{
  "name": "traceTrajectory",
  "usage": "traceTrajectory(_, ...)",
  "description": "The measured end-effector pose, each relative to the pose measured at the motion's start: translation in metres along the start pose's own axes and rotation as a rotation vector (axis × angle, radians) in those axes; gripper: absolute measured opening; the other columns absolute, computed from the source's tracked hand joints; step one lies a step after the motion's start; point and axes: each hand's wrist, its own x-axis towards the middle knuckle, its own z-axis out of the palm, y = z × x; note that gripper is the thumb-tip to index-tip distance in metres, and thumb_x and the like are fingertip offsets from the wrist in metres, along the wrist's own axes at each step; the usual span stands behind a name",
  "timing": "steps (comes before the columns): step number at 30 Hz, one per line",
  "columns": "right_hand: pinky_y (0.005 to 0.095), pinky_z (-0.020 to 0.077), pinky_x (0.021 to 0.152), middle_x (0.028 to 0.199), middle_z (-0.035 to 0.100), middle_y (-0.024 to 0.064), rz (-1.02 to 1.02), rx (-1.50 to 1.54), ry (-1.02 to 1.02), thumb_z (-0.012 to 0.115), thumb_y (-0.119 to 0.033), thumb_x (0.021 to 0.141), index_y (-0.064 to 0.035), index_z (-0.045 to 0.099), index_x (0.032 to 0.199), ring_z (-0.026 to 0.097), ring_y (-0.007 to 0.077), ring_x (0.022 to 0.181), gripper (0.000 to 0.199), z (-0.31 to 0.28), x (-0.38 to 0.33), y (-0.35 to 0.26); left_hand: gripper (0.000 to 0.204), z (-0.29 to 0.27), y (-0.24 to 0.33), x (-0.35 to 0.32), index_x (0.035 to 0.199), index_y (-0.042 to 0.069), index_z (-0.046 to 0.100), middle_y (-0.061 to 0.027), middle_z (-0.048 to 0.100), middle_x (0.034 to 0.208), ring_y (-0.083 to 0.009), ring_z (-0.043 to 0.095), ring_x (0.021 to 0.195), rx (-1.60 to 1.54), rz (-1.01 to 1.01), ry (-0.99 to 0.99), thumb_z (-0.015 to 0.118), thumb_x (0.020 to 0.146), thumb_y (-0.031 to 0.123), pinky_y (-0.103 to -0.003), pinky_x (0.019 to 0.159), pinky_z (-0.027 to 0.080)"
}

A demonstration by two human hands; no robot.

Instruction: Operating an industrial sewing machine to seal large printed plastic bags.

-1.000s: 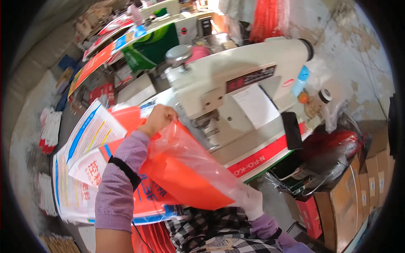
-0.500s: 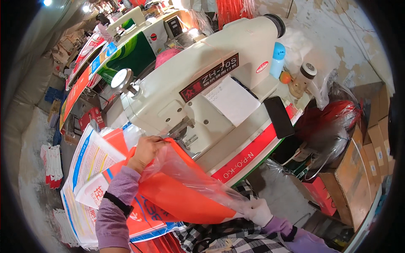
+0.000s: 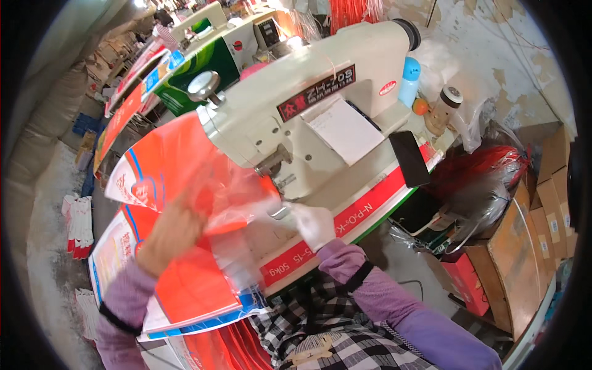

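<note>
Motion blur smears the left hand [image 3: 174, 236], so its fingers cannot be told apart; it looks partly curled, and whether it grips anything cannot be told. The right hand [image 3: 313, 227] is pale and overexposed, its fingers bent toward a small shiny piece of metal [image 3: 280, 213]; how tightly they close, and on what, is unclear. Clear film [image 3: 237, 196] crosses the space between the hands and veils the bag's edge by the head of the sewing machine [image 3: 373, 52]. The left forearm is cut off at the lower edge, and a distant person [image 3: 163, 32] is too small to make out well. Among the containers, a clear sack [image 3: 484, 176] at the right shows red material through its wrinkled plastic; a jar [image 3: 441, 114] with a dark lid has contents hard to read, and a blue bottle [image 3: 409, 83] stands near it. A carton [image 3: 509, 265] and a red box [image 3: 464, 283] sit lower down, their insides out of sight. The orange bag [image 3: 176, 145] spreads beyond and beneath the left hand, its upper part running up beside the machine's head, while the right hand is just beside its film-covered edge. A second orange sheet [image 3: 191, 280] lies nearer the body; whether it belongs to the same bag cannot be told.
</note>
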Motion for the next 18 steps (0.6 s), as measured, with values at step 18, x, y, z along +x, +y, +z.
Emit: traceTrajectory(18,0.0334,0.0525,0.085,0.112,0.064,0.0068,1.378,1.506,-0.298,0.051,-0.012,0.093,-0.0029,0.051,0.129,0.061,0.0180,0.104,0.037,0.038,-0.074,-0.158,0.013,-0.065,0.111,0.018,0.078,0.004,0.065,-0.0100,0.063,0.080,-0.0320,0.063,0.072,-0.714,0.186,0.891,0.064,0.066,0.007,-0.038,0.062,0.051)
